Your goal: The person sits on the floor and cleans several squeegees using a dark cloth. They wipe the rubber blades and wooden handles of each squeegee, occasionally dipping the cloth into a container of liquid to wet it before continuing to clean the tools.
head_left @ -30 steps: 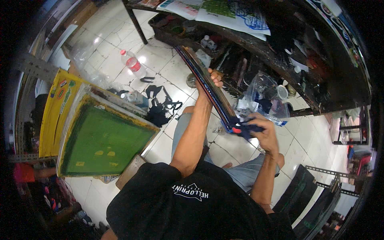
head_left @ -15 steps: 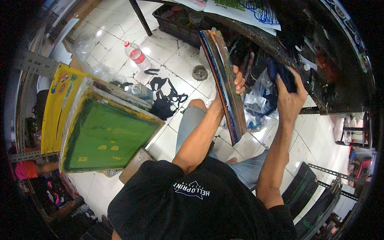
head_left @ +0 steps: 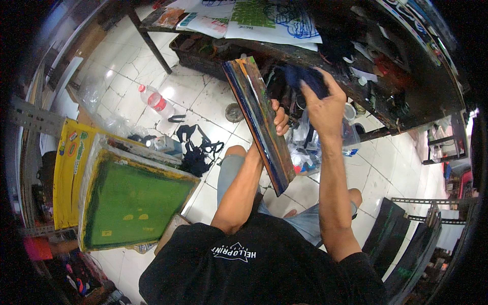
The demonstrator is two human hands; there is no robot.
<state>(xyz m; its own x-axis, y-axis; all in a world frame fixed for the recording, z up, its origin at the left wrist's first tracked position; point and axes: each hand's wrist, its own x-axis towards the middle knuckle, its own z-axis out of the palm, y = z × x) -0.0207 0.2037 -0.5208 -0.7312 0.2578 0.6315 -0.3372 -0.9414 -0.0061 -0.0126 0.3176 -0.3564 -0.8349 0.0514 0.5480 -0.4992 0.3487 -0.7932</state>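
My left hand [head_left: 280, 118] is wrapped round a long wooden squeegee [head_left: 259, 122], stained with paint in orange, green and blue. The squeegee is held at a slant in front of me, and its body covers my palm. To the right of it, my right hand [head_left: 325, 104] grips a dark blue cloth [head_left: 304, 80] between thumb and fingers. The cloth is blurred and held up near the squeegee's upper part, apart from it.
A dark table [head_left: 373, 104] with printed papers [head_left: 274, 25] stands ahead. On the tiled floor are a plastic bottle [head_left: 156, 100], a round ashtray-like dish [head_left: 234, 113] and black straps [head_left: 195, 152]. Framed green screens [head_left: 140, 198] lean at left; plastic bags and tubs lie beneath the table.
My view has shifted, so most things sit lower and further left. The cloth in my right hand has moved nearer the squeegee's upper part. Both hands keep their hold.
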